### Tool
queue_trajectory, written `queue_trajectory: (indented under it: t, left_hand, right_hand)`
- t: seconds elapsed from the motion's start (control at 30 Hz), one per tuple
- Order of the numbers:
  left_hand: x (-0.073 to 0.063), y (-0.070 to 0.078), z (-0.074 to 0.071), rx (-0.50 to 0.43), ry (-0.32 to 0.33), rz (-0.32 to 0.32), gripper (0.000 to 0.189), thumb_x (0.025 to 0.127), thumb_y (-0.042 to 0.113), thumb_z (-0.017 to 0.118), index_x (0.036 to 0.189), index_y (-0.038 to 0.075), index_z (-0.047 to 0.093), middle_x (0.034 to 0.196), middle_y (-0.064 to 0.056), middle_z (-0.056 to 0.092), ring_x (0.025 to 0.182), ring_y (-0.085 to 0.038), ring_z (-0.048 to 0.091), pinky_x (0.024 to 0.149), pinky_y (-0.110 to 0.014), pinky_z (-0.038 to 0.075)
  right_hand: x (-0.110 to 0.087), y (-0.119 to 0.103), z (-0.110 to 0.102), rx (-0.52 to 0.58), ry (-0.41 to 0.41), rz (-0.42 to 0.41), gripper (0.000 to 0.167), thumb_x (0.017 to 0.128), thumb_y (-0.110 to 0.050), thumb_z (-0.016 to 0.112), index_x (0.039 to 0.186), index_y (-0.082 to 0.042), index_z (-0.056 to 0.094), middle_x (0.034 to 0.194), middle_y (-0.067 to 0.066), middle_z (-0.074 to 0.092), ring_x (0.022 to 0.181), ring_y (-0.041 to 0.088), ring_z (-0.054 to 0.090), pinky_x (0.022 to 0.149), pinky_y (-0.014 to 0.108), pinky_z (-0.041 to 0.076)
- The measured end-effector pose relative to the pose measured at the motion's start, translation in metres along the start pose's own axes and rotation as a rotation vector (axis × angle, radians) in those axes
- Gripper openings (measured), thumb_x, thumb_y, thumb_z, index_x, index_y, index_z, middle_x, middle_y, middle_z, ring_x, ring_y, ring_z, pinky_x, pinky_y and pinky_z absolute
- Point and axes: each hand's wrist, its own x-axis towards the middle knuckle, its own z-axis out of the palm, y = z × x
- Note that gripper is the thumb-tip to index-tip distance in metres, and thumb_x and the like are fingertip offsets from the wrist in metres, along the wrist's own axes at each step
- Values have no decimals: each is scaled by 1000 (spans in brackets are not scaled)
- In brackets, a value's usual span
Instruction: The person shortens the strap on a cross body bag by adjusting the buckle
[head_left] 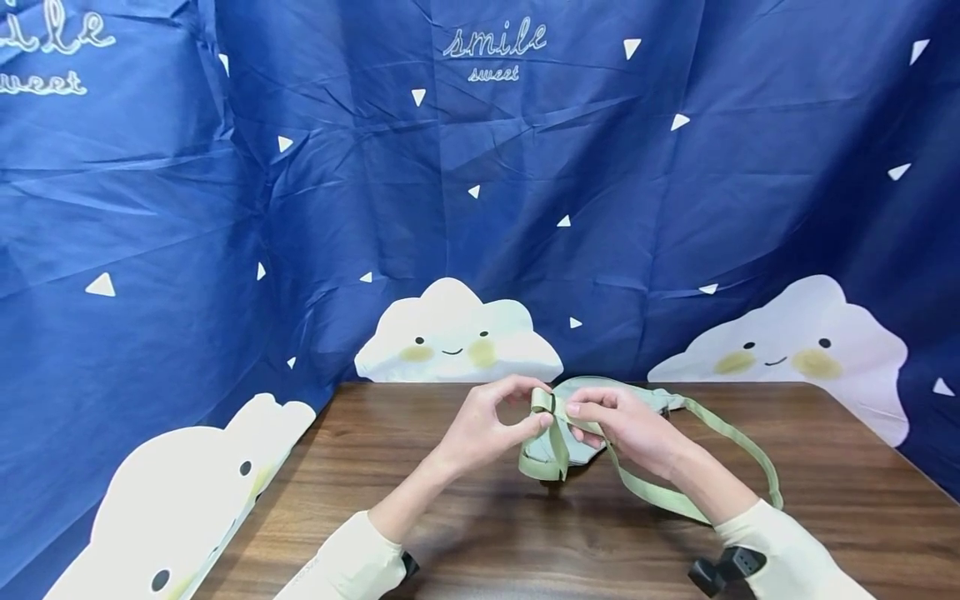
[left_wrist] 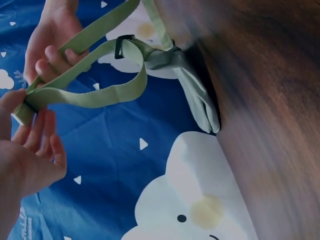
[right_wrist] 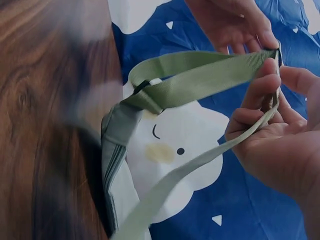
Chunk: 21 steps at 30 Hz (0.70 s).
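Note:
A pale green bag (head_left: 581, 450) with a light green webbing strap (head_left: 663, 497) lies on the table behind the hands. My left hand (head_left: 486, 427) pinches the strap at a dark slider (head_left: 553, 403), thumb below and fingers above. Just to its right, my right hand (head_left: 628, 423) pinches the same strap between thumb and fingers. Between the hands and the bag, the strap forms a hanging loop (left_wrist: 105, 96). A second dark buckle (left_wrist: 121, 46) sits near the bag's end. In the right wrist view, a length of strap (right_wrist: 190, 160) trails from the right hand.
The brown wood-grain table (head_left: 480, 542) ends at a straight back edge. Behind and left of it hangs a blue curtain (head_left: 337, 192) printed with clouds and white triangles. Dark wrist devices (head_left: 726, 570) sit at the pale sleeves.

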Motion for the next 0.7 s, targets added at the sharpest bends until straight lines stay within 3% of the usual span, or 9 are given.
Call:
queue_trajectory:
  t: [0.17, 0.43, 0.7]
  left_hand:
    - [0, 1, -2, -20, 29, -19, 29, 91, 23, 79, 118, 13, 71, 103, 6, 71, 92, -12, 64, 83, -42, 54]
    - [-1, 1, 1, -20, 21, -9, 31, 88, 20, 82, 117, 14, 72, 102, 7, 71, 91, -14, 65, 80, -43, 55]
    - [0, -2, -2, -25, 41, -35, 28, 90, 24, 80, 115, 15, 72, 99, 8, 69, 89, -16, 63, 80, -42, 54]
  right_hand:
    - [-2, 2, -3, 60, 4, 22, 18, 102, -13, 61, 99, 4, 64, 77, 9, 59, 66, 17, 48, 62, 26, 40]
    - [3, -1, 6, 69, -76, -26, 23, 106, -12, 55, 102, 10, 60, 79, 8, 57, 65, 17, 48, 62, 24, 41]
    - [0, 8, -7, 153, -52, 8, 13, 104, -7, 55, 101, 2, 63, 79, 8, 60, 69, 15, 52, 65, 23, 43]
